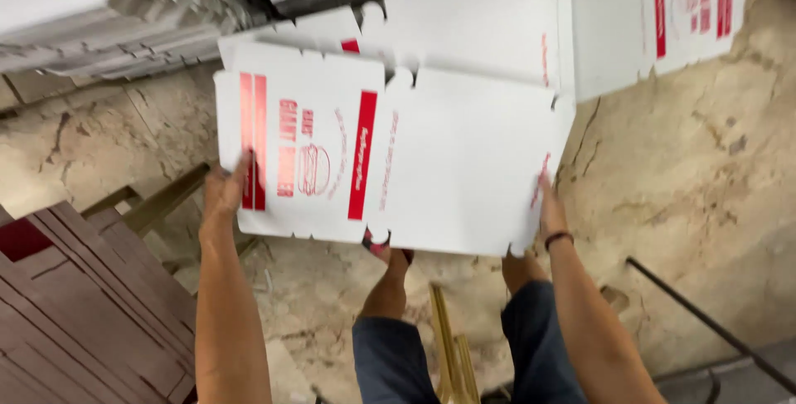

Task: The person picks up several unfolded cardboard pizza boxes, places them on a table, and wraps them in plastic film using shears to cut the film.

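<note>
Both hands clasp a flat white carton blank [390, 155] by its short edges: the left hand [225, 192] has its grip closed on the edge with the red stripes, fingers wrapped behind and out of sight, and the right hand [550, 205] pinches the opposite edge, its fingertips hidden by the card. Held tilted above the cracked concrete floor [696, 180], the blank covers most of the person's bare foot [396, 259]. More white blanks [655, 14] lie beyond, cut off by the frame. Brown card sheets [83, 304] sit stacked at lower left.
</note>
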